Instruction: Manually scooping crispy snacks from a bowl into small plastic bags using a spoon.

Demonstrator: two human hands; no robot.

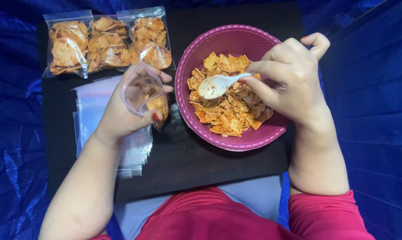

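Note:
My left hand [123,113] holds a small clear plastic bag [143,91] open at its mouth, with a few orange chips inside. It hovers just left of a purple bowl [187,62] filled with seasoned orange chips [227,109]. My right hand [290,78] grips a white plastic spoon [216,85] by its handle. The spoon's empty scoop is over the chips in the bowl and points toward the bag.
Three filled clear bags of chips [107,42] lie in a row at the back left of a black board [187,160]. A stack of empty clear bags [94,104] lies under my left hand. Blue cloth [374,111] surrounds the board.

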